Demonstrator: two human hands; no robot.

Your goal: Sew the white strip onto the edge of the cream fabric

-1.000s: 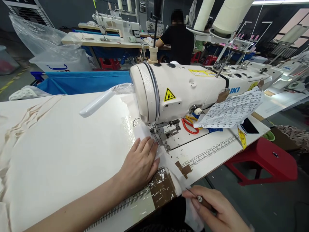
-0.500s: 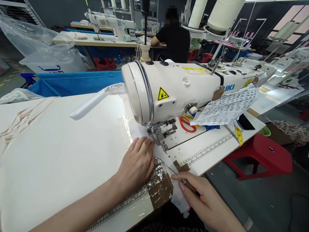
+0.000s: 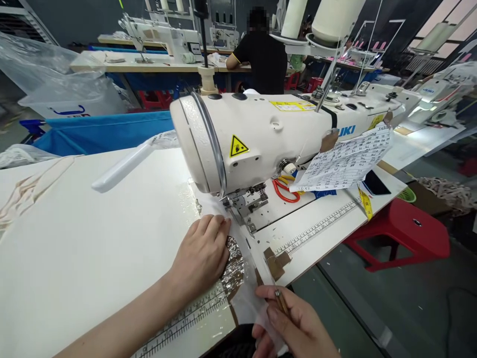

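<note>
A white sewing machine (image 3: 246, 139) stands over the table, its needle area just ahead of my left hand (image 3: 203, 246). That hand lies on a thin white fabric strip (image 3: 253, 298), fingers together and pressing it near the presser foot. The strip runs from the machine down over the table's front edge. My right hand (image 3: 290, 318), lower right, holds an awl with a wooden handle (image 3: 282, 302), its thin metal tip pointing up and away. The same hand's fingers also pinch the edge of the strip.
Red-handled scissors (image 3: 286, 191) lie behind the needle area. A handwritten sheet (image 3: 343, 161) hangs on the machine. A phone (image 3: 375, 183), yellow tape measure (image 3: 365, 203) and red stool (image 3: 402, 231) are at right. A person (image 3: 263, 59) sits beyond, facing away.
My right hand has moved down and slightly left, with the awl now pointing more steeply upward. More of the white strip shows spread between my hands. The view has shifted slightly.
</note>
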